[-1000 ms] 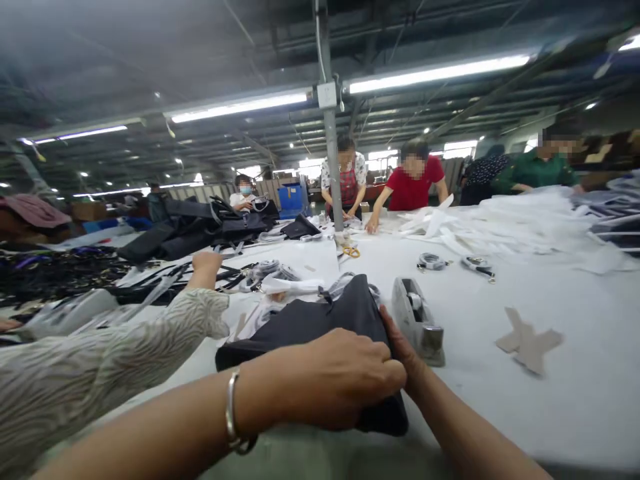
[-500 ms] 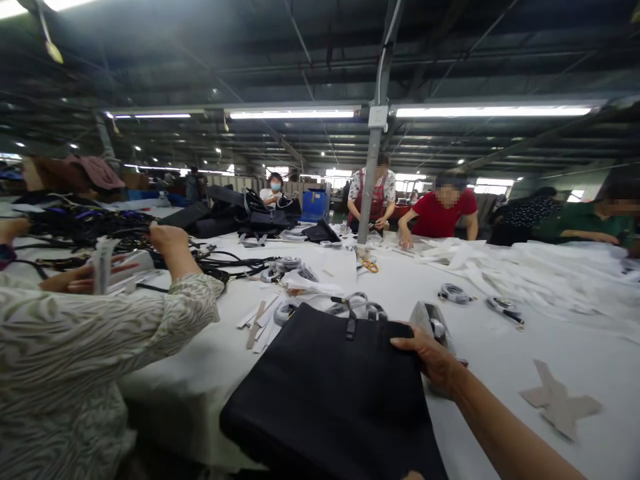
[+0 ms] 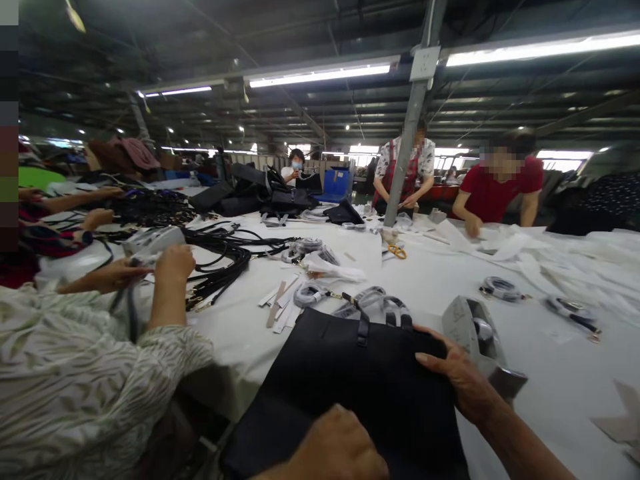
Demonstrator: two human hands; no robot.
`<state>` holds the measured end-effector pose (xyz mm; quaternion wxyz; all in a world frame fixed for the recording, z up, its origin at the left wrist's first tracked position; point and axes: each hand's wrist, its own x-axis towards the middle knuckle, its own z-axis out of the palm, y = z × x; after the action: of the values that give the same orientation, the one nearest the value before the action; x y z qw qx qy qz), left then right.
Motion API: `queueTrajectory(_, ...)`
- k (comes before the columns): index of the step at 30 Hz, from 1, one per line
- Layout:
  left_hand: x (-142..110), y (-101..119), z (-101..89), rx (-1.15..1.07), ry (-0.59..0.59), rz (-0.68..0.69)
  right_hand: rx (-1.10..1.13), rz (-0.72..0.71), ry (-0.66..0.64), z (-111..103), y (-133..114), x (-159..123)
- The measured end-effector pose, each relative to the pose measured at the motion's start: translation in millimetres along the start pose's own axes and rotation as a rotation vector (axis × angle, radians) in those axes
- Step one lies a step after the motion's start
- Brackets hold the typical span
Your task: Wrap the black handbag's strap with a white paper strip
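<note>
A black tote bag (image 3: 345, 373) stands tilted in front of me at the table edge, its handles (image 3: 363, 327) at the top. My right hand (image 3: 463, 380) grips its upper right corner, thumb on the front face and fingers over the edge. Over the lower front of the bag is my left hand (image 3: 335, 447), curled with the knuckles up; its fingertips are hidden, so what it holds cannot be made out. Just right of the bag sits a grey tape dispenser (image 3: 457, 323). Plastic-wrapped straps (image 3: 310, 293) lie behind the bag.
Beside me on the left, a co-worker's hands (image 3: 173, 267) handle a strap near a heap of black straps (image 3: 225, 260). Paper strips (image 3: 283, 303), orange-handled scissors (image 3: 397, 251) and coiled straps (image 3: 500, 289) lie on the white table (image 3: 425, 273). A post (image 3: 413, 113) rises behind; people work across.
My left hand has come up into view over the bag's front. My right hand still holds the top corner. The view has shifted, and the co-worker's hands have come together.
</note>
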<state>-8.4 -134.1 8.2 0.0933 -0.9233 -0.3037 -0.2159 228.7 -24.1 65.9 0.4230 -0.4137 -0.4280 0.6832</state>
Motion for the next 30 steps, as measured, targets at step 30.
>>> queueTrajectory(30,-57.6,-114.8,-112.1,-1.023,0.091,-1.036,-0.485,-0.066,-0.519,98.7,-147.9,-14.1)
